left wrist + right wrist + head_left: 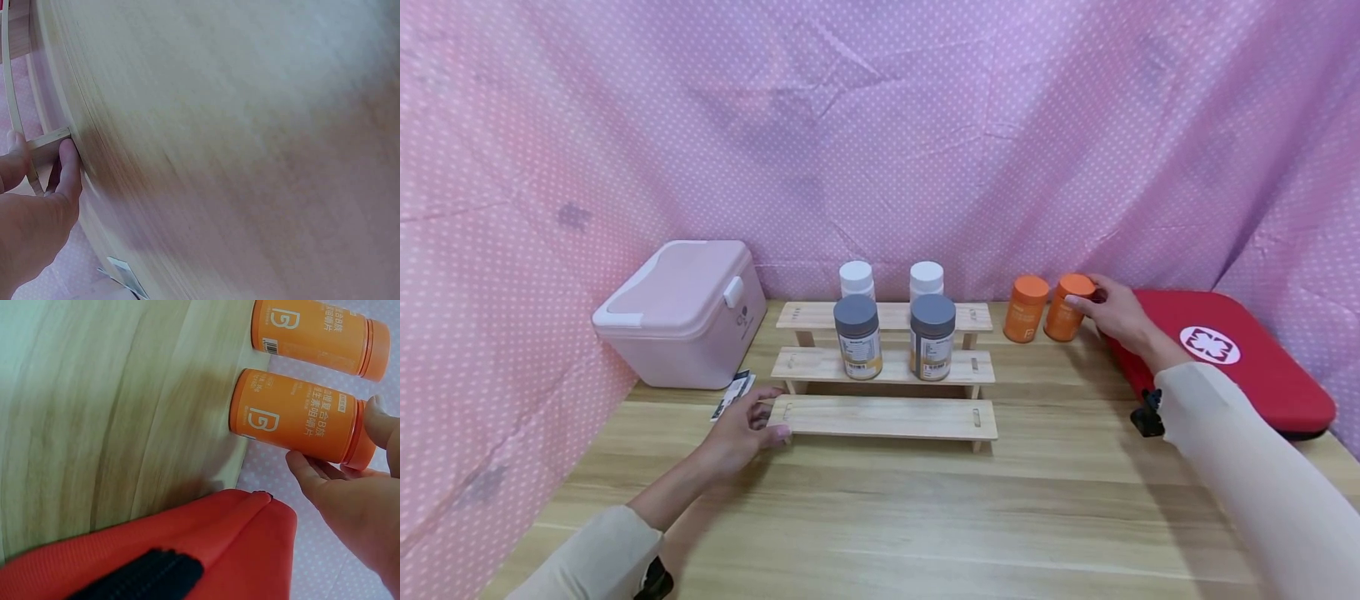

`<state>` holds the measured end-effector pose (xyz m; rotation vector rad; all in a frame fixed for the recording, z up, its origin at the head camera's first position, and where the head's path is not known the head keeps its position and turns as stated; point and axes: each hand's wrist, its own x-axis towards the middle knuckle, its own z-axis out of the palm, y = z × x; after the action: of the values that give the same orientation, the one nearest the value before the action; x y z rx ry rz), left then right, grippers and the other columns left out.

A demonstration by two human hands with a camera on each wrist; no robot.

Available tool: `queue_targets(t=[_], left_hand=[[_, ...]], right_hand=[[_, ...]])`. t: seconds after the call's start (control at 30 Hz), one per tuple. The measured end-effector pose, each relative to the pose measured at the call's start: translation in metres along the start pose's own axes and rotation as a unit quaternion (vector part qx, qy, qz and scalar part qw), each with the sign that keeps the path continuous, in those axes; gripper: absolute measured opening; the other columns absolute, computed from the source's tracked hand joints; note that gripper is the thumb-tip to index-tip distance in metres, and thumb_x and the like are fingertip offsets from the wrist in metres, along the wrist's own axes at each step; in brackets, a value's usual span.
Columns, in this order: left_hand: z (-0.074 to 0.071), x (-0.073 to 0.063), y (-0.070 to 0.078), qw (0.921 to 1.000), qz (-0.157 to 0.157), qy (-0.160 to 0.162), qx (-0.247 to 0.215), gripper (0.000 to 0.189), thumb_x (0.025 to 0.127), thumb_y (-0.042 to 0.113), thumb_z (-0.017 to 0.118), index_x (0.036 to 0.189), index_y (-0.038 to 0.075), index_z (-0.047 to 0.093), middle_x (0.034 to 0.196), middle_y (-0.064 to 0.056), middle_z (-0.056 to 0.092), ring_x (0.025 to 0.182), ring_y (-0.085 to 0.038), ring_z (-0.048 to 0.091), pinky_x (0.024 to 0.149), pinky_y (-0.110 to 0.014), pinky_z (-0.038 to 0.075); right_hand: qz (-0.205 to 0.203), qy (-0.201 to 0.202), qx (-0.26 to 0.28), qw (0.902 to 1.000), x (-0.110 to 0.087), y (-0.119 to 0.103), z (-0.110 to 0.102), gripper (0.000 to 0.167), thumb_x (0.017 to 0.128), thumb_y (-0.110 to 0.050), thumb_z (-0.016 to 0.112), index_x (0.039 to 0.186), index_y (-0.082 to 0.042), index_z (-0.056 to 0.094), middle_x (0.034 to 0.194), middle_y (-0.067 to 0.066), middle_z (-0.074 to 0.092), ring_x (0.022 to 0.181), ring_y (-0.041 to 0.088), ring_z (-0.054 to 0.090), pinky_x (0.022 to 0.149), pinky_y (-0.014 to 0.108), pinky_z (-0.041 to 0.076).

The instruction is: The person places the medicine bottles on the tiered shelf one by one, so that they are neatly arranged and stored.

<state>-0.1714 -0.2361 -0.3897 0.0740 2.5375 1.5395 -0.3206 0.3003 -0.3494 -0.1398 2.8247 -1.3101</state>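
In the head view my left hand (pixel 741 429) holds the left end of the front step of a three-step wooden rack (pixel 883 417). Thumb and fingers sit on either side of the wood in the left wrist view. Far to the right, my right hand (pixel 1118 317) has its thumb and fingers round the upper part of an orange bottle (pixel 290 419). A second orange bottle (pixel 1026 310) stands just left of it. Two grey-lidded bottles, one left (pixel 858 337) and one right (pixel 932 337), stand on the middle step. Behind them are two white-capped bottles (pixel 927 278).
A pink lidded box (pixel 681 312) stands at the back left, with a small printed packet (pixel 733 393) by its base. The red first-aid case (pixel 1232 358) lies under and beside my right forearm. A pink dotted curtain (pixel 880 150) hangs behind the wooden table (pixel 925 525).
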Motion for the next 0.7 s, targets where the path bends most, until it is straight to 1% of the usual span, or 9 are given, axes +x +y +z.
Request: queue_targets(t=[0.1,0.17,0.2,0.27,0.33,0.4,0.47,0.53,0.7], left_hand=[[0.0,0.0,0.0,1.0,0.001,0.0,0.002,0.06,0.087,0.003,0.068,0.138,-0.004,0.037,0.118,-0.023,0.061,0.102,-0.026,0.062,0.078,-0.024,0.053],[0.0,0.0,-0.001,1.0,0.002,-0.001,0.001,0.06,0.087,0.003,0.068,0.138,-0.005,0.037,0.118,-0.024,0.061,0.101,-0.026,0.063,0.078,-0.025,0.053],[0.0,0.0,-0.001,1.0,0.003,0.0,0.001,0.06,0.087,0.003,0.068,0.137,-0.005,0.037,0.118,-0.024,0.061,0.101,-0.025,0.063,0.078,-0.025,0.053],[0.001,0.0,-0.001,1.0,0.003,0.0,0.002,0.06,0.087,0.003,0.068,0.137,-0.005,0.037,0.118,-0.024,0.062,0.101,-0.025,0.063,0.078,-0.024,0.053],[0.001,0.0,0.0,1.0,0.003,-0.002,0.0,0.06,0.087,0.002,0.068,0.138,-0.005,0.037,0.118,-0.024,0.061,0.1,-0.025,0.063,0.077,-0.024,0.053],[0.001,0.0,0.0,1.0,0.003,-0.002,0.001,0.059,0.087,0.002,0.068,0.138,-0.004,0.037,0.118,-0.024,0.061,0.1,-0.025,0.063,0.077,-0.024,0.053],[0.001,0.0,0.0,1.0,0.004,-0.003,0.001,0.059,0.087,0.002,0.067,0.138,-0.004,0.037,0.119,-0.025,0.061,0.101,-0.025,0.063,0.077,-0.024,0.053],[0.001,0.0,0.0,1.0,0.004,-0.002,0.002,0.059,0.087,0.002,0.068,0.138,-0.004,0.037,0.12,-0.025,0.061,0.102,-0.025,0.062,0.077,-0.024,0.053],[0.0,0.0,0.0,1.0,0.004,0.0,0.0,0.06,0.087,0.002,0.068,0.138,-0.004,0.037,0.12,-0.025,0.06,0.103,-0.026,0.062,0.078,-0.024,0.053]], right_hand=[[0.0,0.009,-0.003,1.0,0.001,0.001,0.0,0.07,0.098,-0.041,0.051,0.147,0.003,0.026,0.141,0.032,0.036,0.123,0.045,0.036,0.104,0.059,0.032],[-0.008,0.022,-0.003,0.9997,0.002,0.002,0.001,0.067,0.098,-0.038,0.052,0.145,0.004,0.03,0.139,0.032,0.039,0.121,0.044,0.039,0.102,0.055,0.035],[-0.013,0.029,-0.004,0.9995,0.002,0.003,0.001,0.065,0.099,-0.035,0.053,0.144,0.005,0.032,0.137,0.032,0.041,0.12,0.042,0.041,0.101,0.051,0.039],[-0.026,0.048,-0.008,0.9985,0.002,0.004,0.002,0.06,0.099,-0.032,0.054,0.141,0.007,0.036,0.133,0.033,0.046,0.115,0.037,0.047,0.095,0.035,0.045],[-0.036,0.06,-0.004,0.9976,0.001,0.005,0.002,0.057,0.098,-0.029,0.055,0.138,0.008,0.04,0.129,0.033,0.05,0.105,0.025,0.053,0.084,0.019,0.046],[-0.047,0.069,0.0,0.9965,-0.001,0.004,0.001,0.054,0.098,-0.028,0.056,0.136,0.009,0.042,0.125,0.033,0.053,0.093,0.01,0.055,0.073,0.009,0.043],[-0.059,0.076,0.002,0.9954,-0.004,0.003,-0.002,0.053,0.097,-0.028,0.058,0.134,0.009,0.045,0.123,0.033,0.055,0.084,-0.004,0.052,0.068,0.006,0.042],[-0.067,0.077,0.001,0.9948,-0.009,0.001,-0.006,0.054,0.096,-0.029,0.059,0.134,0.007,0.046,0.123,0.032,0.055,0.08,-0.012,0.049,0.068,0.006,0.043],[-0.071,0.075,-0.032,0.9941,-0.029,-0.007,-0.02,0.058,0.094,-0.035,0.062,0.137,0.0,0.046,0.127,0.026,0.055,0.09,-0.012,0.048,0.072,0.004,0.04]])
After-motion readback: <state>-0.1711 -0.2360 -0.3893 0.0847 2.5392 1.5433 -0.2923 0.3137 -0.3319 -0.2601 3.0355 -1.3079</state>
